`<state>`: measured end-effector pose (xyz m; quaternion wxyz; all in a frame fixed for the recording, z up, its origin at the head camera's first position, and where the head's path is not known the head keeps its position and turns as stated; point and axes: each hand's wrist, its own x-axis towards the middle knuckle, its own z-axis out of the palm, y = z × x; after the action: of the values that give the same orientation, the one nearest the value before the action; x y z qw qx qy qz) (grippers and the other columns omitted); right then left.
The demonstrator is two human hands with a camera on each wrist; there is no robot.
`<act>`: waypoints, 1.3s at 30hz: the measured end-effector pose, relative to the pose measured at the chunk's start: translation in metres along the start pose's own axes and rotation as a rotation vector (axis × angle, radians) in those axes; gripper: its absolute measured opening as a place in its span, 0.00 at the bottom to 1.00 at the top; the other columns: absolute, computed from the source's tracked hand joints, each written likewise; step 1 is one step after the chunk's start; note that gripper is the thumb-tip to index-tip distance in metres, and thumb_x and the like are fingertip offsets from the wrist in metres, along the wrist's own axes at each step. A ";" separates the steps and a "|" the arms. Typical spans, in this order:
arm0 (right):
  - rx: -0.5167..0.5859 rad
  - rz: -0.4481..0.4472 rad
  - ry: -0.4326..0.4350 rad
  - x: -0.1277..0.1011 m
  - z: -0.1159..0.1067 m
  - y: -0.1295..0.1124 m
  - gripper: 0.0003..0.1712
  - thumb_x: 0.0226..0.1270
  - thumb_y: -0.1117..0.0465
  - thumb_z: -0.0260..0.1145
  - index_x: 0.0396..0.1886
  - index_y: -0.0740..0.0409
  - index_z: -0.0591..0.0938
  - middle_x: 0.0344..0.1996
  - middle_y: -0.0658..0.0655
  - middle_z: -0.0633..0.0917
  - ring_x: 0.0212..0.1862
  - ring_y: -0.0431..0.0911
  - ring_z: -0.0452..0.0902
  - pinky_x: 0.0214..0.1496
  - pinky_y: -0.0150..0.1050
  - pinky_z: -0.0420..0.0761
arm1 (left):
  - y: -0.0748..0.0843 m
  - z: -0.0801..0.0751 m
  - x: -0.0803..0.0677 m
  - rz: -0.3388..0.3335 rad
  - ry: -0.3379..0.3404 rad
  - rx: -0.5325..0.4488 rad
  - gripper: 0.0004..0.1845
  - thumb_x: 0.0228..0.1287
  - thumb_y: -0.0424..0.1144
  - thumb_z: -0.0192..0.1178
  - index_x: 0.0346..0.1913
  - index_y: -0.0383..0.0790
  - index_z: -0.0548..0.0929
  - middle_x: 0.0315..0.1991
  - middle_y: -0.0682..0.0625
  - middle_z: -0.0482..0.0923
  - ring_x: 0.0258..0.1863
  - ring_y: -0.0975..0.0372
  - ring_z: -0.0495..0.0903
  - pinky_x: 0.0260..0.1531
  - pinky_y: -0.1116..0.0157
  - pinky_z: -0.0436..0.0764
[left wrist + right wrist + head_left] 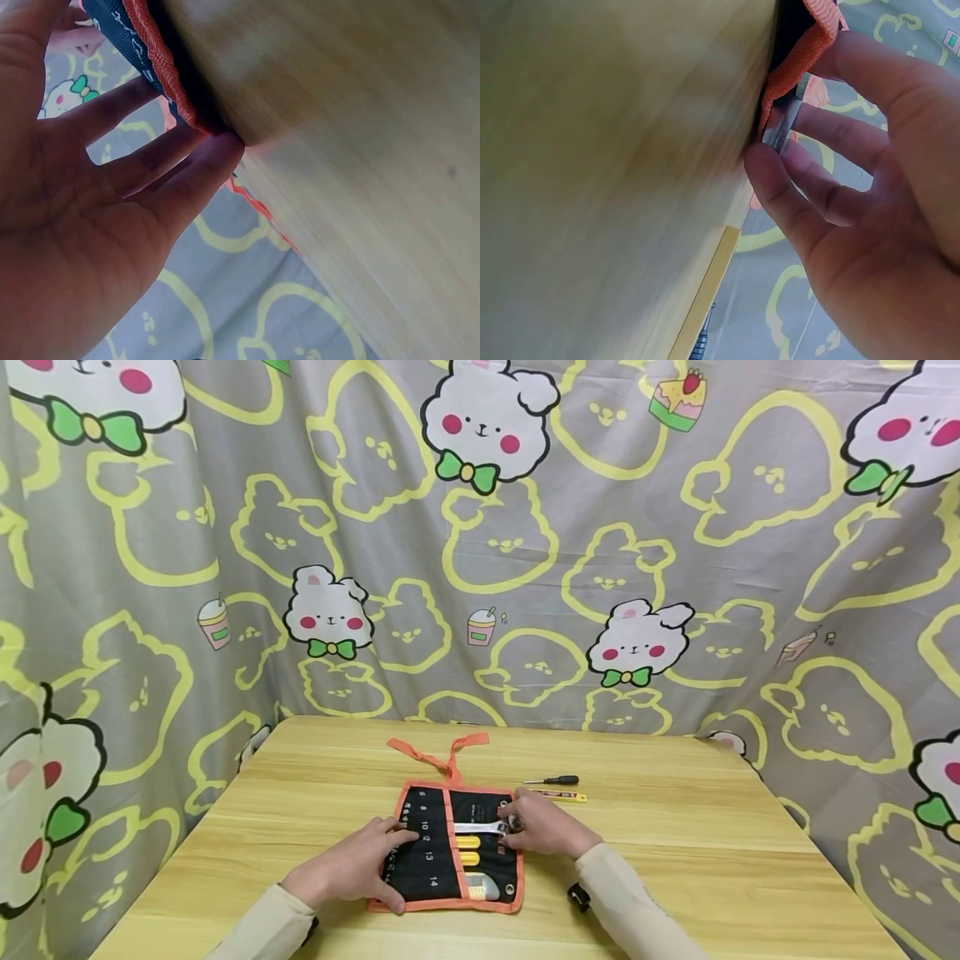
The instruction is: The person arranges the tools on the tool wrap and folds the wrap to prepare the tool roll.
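Observation:
A black tool roll (420, 860) with orange trim and printed sizes lies unfolded on the table. My left hand (352, 864) rests on its left part, fingers spread; in the left wrist view its fingertips (225, 150) touch the orange edge. Along the right edge, my right hand (551, 822) holds the head of an adjustable wrench (476, 828), whose shank runs into a pocket. The right wrist view shows bent fingers by shiny metal (780, 124) and orange trim. Below the wrench, two yellow handles (468, 842) and a grey-and-yellow tool (482, 886) stick out of pockets.
Beyond my right hand lie a black-handled screwdriver (558, 780) and a flat yellow strip (566, 796) with red print. Orange ties (450, 764) stretch from the roll's far edge. A patterned curtain (480, 685) stands behind the wooden table (675, 827).

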<state>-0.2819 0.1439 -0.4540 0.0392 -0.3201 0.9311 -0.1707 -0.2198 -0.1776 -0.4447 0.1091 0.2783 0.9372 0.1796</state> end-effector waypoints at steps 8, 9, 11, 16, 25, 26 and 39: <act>0.032 0.033 -0.012 0.005 -0.002 -0.005 0.23 0.58 0.53 0.74 0.51 0.59 0.85 0.36 0.50 0.80 0.32 0.39 0.68 0.34 0.33 0.70 | 0.001 0.000 0.000 0.002 0.002 0.003 0.52 0.37 0.69 0.71 0.67 0.43 0.73 0.64 0.44 0.67 0.54 0.56 0.68 0.54 0.52 0.74; 0.036 0.036 -0.014 0.006 -0.002 -0.005 0.23 0.58 0.53 0.74 0.52 0.59 0.85 0.37 0.50 0.81 0.34 0.39 0.70 0.36 0.34 0.72 | 0.001 0.000 0.000 0.004 0.003 0.007 0.52 0.37 0.69 0.71 0.67 0.43 0.73 0.64 0.44 0.68 0.54 0.56 0.68 0.53 0.52 0.74; 0.051 0.044 -0.021 0.006 -0.003 -0.006 0.24 0.57 0.53 0.75 0.52 0.59 0.85 0.41 0.51 0.84 0.37 0.38 0.74 0.39 0.35 0.75 | 0.000 0.000 0.000 0.006 0.006 0.008 0.52 0.37 0.69 0.71 0.67 0.43 0.73 0.64 0.44 0.68 0.54 0.56 0.68 0.53 0.53 0.74; 0.111 0.056 -0.052 0.006 -0.007 -0.006 0.25 0.56 0.56 0.76 0.53 0.59 0.84 0.45 0.53 0.86 0.39 0.39 0.78 0.42 0.36 0.79 | 0.000 0.000 0.000 0.012 0.008 0.003 0.52 0.37 0.68 0.71 0.67 0.42 0.73 0.64 0.43 0.68 0.54 0.56 0.68 0.53 0.53 0.74; 0.159 -0.031 -0.051 0.000 -0.020 0.006 0.12 0.57 0.69 0.72 0.42 0.59 0.86 0.26 0.51 0.80 0.27 0.37 0.67 0.30 0.32 0.70 | -0.001 0.001 0.001 0.010 0.003 0.003 0.53 0.38 0.69 0.70 0.67 0.42 0.73 0.65 0.43 0.67 0.56 0.55 0.69 0.54 0.51 0.74; 0.153 -0.036 -0.045 -0.001 -0.020 0.008 0.11 0.57 0.69 0.72 0.41 0.58 0.86 0.27 0.50 0.80 0.27 0.36 0.68 0.31 0.32 0.71 | -0.001 0.000 0.001 0.010 0.002 0.002 0.53 0.38 0.69 0.70 0.67 0.42 0.73 0.65 0.42 0.67 0.56 0.55 0.69 0.54 0.51 0.74; 0.132 -0.039 -0.003 0.003 -0.016 0.014 0.06 0.62 0.67 0.69 0.38 0.56 0.87 0.30 0.49 0.84 0.30 0.35 0.74 0.35 0.33 0.76 | 0.000 -0.001 0.001 0.003 -0.002 0.002 0.52 0.39 0.68 0.71 0.67 0.42 0.72 0.65 0.42 0.66 0.56 0.55 0.68 0.54 0.51 0.73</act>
<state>-0.2957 0.1568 -0.4438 0.0581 -0.3352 0.9112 -0.2322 -0.2210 -0.1769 -0.4440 0.1094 0.2801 0.9368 0.1786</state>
